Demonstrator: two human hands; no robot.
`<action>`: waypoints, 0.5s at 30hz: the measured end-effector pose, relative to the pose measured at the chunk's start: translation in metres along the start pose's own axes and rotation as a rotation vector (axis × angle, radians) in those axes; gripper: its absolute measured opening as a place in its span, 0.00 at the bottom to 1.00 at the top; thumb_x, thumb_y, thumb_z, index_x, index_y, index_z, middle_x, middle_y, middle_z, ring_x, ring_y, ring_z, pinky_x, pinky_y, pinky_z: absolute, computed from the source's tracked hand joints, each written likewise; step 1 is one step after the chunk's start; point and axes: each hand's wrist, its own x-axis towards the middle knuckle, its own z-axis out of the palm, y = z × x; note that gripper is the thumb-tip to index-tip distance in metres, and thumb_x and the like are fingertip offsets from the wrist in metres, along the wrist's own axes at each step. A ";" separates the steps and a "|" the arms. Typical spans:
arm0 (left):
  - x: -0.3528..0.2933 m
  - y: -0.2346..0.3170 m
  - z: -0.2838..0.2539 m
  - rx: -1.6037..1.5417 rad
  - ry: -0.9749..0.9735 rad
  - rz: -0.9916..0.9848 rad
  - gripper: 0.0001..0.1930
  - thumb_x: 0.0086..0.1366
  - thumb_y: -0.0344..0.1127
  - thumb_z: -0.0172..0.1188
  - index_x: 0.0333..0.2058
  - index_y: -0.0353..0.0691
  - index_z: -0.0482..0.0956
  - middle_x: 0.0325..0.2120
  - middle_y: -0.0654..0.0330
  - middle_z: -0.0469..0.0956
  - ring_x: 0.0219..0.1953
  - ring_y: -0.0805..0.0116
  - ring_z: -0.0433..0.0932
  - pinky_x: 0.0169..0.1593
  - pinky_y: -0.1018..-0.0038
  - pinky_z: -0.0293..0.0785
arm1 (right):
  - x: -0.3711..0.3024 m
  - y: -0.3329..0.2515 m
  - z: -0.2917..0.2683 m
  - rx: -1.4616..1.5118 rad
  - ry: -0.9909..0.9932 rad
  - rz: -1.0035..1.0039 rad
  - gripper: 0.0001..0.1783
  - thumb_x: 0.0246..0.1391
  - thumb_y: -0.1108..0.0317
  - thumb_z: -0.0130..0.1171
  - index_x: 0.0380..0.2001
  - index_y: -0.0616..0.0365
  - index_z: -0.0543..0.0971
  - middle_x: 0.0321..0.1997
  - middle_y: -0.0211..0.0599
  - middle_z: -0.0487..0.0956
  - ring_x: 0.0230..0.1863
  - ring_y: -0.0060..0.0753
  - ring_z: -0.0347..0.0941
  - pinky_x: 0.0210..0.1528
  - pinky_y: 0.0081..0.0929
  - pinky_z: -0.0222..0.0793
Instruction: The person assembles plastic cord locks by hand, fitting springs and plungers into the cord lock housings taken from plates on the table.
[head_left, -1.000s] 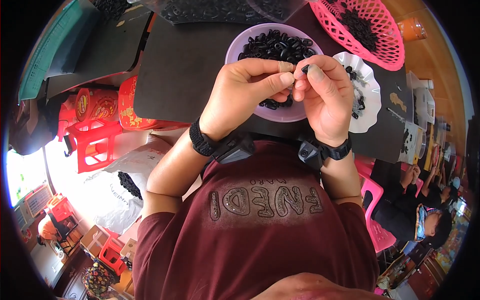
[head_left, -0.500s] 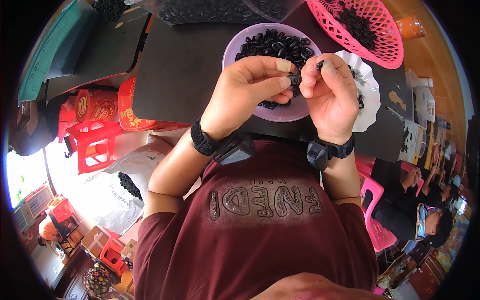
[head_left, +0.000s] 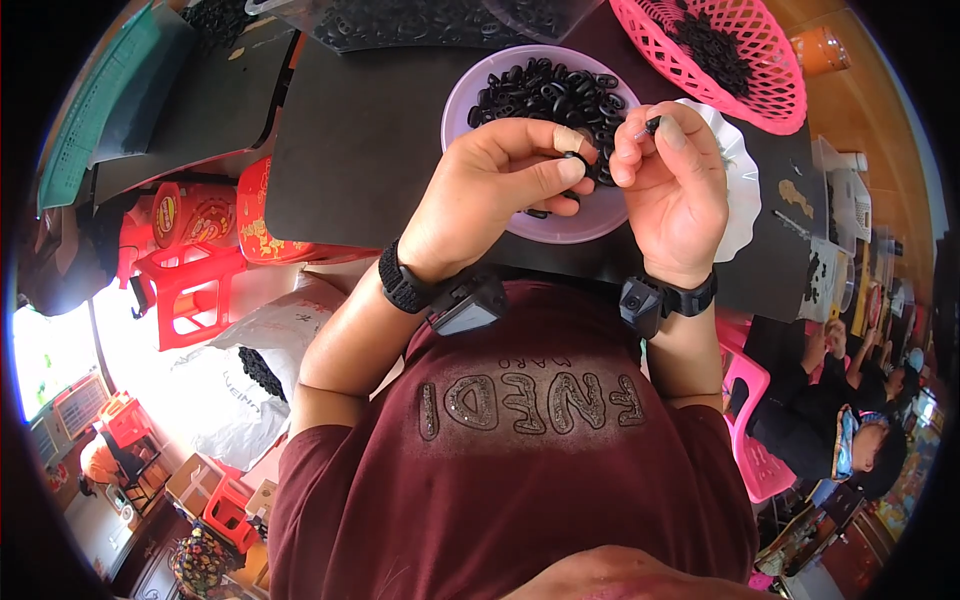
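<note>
Fingers [head_left: 540, 184] of left hand [head_left: 468, 190] pinch a rounded black piece [head_left: 577, 158]; right hand [head_left: 684, 210] pinches a smaller black bit [head_left: 653, 125].

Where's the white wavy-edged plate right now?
In the head view, the white plate sits right of the purple bowl, partly hidden behind the right hand, just below the pink basket.

You pinch a thin, curved-edged black piece [head_left: 577, 158] between the thumb and fingers of your left hand [head_left: 478, 190], tilted over the round pale-lilac plastic bowl [head_left: 560, 229], its full outline hidden by your grip. In your right hand [head_left: 682, 205] you hold a small, stubby black piece [head_left: 653, 125] by the bowl's right rim, partly covered by your thumb.
</note>
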 end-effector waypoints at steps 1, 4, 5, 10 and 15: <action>0.000 -0.001 0.000 -0.030 0.022 -0.001 0.10 0.67 0.27 0.55 0.47 0.33 0.76 0.40 0.57 0.80 0.39 0.70 0.81 0.40 0.78 0.80 | -0.001 0.000 0.000 0.004 -0.004 0.002 0.09 0.62 0.71 0.52 0.41 0.64 0.76 0.35 0.40 0.78 0.28 0.27 0.72 0.32 0.22 0.70; 0.002 -0.001 -0.001 -0.129 0.022 -0.031 0.10 0.68 0.28 0.54 0.47 0.34 0.77 0.40 0.57 0.80 0.38 0.71 0.81 0.41 0.77 0.80 | -0.002 0.000 0.001 0.022 -0.004 0.029 0.09 0.61 0.71 0.53 0.41 0.65 0.76 0.35 0.40 0.78 0.28 0.27 0.72 0.32 0.22 0.70; 0.002 -0.001 -0.001 -0.128 0.023 -0.030 0.10 0.68 0.28 0.54 0.47 0.34 0.77 0.40 0.57 0.80 0.38 0.71 0.81 0.41 0.77 0.80 | -0.003 0.000 0.001 0.040 -0.004 0.048 0.09 0.61 0.71 0.53 0.41 0.65 0.76 0.35 0.40 0.78 0.28 0.27 0.73 0.32 0.22 0.71; 0.004 -0.003 0.001 -0.192 -0.030 0.017 0.10 0.69 0.30 0.53 0.46 0.36 0.76 0.37 0.60 0.80 0.34 0.72 0.80 0.36 0.80 0.78 | -0.007 0.004 0.007 0.060 -0.045 0.067 0.09 0.61 0.71 0.54 0.41 0.65 0.76 0.34 0.40 0.78 0.28 0.27 0.74 0.32 0.22 0.73; 0.005 -0.006 0.003 -0.183 0.017 0.028 0.10 0.68 0.30 0.56 0.45 0.34 0.76 0.35 0.60 0.79 0.34 0.73 0.80 0.36 0.79 0.78 | -0.006 0.006 0.010 0.072 -0.056 0.052 0.10 0.61 0.71 0.54 0.42 0.66 0.76 0.34 0.41 0.78 0.28 0.28 0.75 0.33 0.23 0.73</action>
